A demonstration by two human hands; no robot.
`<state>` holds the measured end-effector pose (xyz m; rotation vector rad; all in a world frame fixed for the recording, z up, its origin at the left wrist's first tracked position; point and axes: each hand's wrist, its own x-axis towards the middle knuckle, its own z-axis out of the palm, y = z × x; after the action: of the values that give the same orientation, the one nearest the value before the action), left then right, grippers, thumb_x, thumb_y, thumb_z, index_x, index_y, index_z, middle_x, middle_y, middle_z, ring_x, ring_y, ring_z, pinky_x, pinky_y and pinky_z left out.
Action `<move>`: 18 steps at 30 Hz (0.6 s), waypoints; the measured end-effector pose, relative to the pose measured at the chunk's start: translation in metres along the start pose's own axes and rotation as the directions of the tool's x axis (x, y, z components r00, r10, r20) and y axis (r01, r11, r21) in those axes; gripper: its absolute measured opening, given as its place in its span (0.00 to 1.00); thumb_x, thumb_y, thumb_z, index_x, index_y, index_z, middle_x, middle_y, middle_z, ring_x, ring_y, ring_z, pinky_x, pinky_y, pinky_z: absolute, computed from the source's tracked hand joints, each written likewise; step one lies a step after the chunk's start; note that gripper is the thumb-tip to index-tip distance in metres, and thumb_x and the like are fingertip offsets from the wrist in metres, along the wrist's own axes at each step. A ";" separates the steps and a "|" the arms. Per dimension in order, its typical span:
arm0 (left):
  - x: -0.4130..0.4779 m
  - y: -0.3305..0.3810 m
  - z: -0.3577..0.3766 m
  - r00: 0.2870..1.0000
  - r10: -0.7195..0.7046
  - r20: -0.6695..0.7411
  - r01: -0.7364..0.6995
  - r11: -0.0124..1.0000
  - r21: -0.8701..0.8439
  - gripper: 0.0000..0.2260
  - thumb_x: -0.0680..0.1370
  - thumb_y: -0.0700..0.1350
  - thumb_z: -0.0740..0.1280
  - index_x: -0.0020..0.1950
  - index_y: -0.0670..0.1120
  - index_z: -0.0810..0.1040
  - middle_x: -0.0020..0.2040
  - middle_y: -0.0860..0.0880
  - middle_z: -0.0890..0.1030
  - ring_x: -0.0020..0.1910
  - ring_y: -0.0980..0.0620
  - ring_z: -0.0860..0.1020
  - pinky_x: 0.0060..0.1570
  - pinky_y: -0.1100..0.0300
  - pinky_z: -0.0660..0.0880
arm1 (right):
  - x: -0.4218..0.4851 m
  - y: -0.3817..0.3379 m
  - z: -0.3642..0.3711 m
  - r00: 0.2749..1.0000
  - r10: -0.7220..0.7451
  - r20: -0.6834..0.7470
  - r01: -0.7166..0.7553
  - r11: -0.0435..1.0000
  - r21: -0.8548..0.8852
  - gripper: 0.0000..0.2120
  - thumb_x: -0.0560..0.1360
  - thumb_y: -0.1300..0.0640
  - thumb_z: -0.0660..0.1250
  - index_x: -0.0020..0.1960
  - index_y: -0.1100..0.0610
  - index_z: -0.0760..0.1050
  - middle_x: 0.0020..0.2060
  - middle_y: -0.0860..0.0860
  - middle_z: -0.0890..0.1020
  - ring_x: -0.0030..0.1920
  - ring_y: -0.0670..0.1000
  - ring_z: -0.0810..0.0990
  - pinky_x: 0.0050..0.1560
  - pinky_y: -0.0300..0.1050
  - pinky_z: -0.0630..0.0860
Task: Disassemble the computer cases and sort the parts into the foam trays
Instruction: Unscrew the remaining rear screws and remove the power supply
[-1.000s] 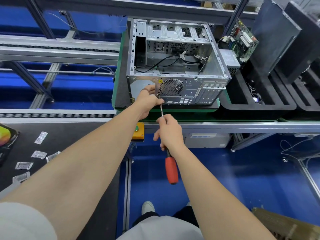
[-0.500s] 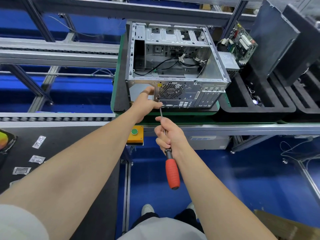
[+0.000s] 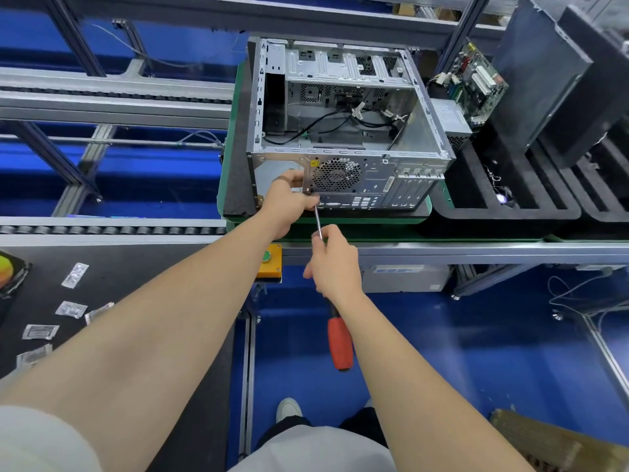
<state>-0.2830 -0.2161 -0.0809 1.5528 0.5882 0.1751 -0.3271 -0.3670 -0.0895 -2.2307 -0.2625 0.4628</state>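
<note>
– Case (image 3: 340,131) count: one, open, lying on the green pad (image 3: 340,229) at twelve o'clock. Hands?
– Both on the job! Left hand (image 3: 287,199) at the rear panel, fingers curled on its edge beside the fan grille (image 3: 337,173). Right hand (image 3: 335,264) just below, fingers wrapped round the shaft of the one screwdriver (image 3: 340,345), red handle poking out towards six.
– And at three o'clock?
– Two black foam trays (image 3: 510,212), two dark panels (image 3: 541,63) standing in them, and one circuit board (image 3: 476,83) at one o'clock. Five small packets (image 3: 71,309) on the belt (image 3: 136,267) at eight.
</note>
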 end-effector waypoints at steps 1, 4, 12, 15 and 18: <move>0.001 0.001 0.000 1.000 -0.007 -0.003 0.007 1.000 -0.001 0.19 0.74 0.31 0.74 0.61 0.46 0.78 0.60 0.47 0.81 0.58 0.44 0.81 0.65 0.46 0.77 | 0.002 0.002 -0.003 0.995 0.039 0.096 -0.061 0.971 0.231 0.08 0.88 0.52 0.55 0.60 0.53 0.71 0.36 0.58 0.85 0.21 0.50 0.71 0.23 0.42 0.68; 0.003 0.005 0.000 1.000 -0.027 0.014 0.028 0.998 -0.053 0.18 0.75 0.26 0.70 0.59 0.44 0.78 0.58 0.43 0.80 0.53 0.42 0.83 0.57 0.50 0.82 | 0.003 0.004 -0.011 0.926 0.011 0.377 -0.342 0.443 0.828 0.14 0.89 0.54 0.54 0.65 0.62 0.72 0.32 0.61 0.82 0.18 0.49 0.66 0.20 0.39 0.65; 0.001 0.008 -0.003 0.998 -0.051 0.047 0.054 0.996 -0.067 0.18 0.75 0.28 0.71 0.62 0.43 0.78 0.58 0.43 0.82 0.55 0.44 0.84 0.57 0.52 0.82 | -0.002 -0.004 -0.015 0.772 -0.214 0.598 -0.633 -0.337 0.697 0.17 0.90 0.56 0.51 0.58 0.65 0.75 0.31 0.55 0.76 0.14 0.46 0.63 0.13 0.35 0.60; 0.001 0.006 -0.003 0.998 -0.051 0.046 0.054 0.995 -0.087 0.19 0.75 0.29 0.72 0.61 0.45 0.78 0.60 0.43 0.81 0.60 0.43 0.82 0.61 0.49 0.80 | 0.001 -0.006 -0.013 0.859 -0.057 0.508 -0.506 0.050 0.861 0.13 0.89 0.57 0.52 0.60 0.63 0.72 0.28 0.54 0.75 0.15 0.44 0.62 0.12 0.36 0.60; 0.001 0.005 -0.002 0.998 -0.054 0.044 0.058 0.993 -0.104 0.20 0.74 0.28 0.72 0.62 0.44 0.77 0.59 0.45 0.81 0.61 0.43 0.81 0.61 0.49 0.80 | 0.005 -0.005 -0.015 0.921 0.037 0.388 -0.347 0.532 0.772 0.12 0.90 0.57 0.51 0.63 0.62 0.70 0.28 0.56 0.77 0.17 0.46 0.61 0.17 0.36 0.59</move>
<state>-0.2821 -0.2140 -0.0764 1.4335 0.5805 0.1291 -0.3164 -0.3724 -0.0784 -1.2092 0.0620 0.8774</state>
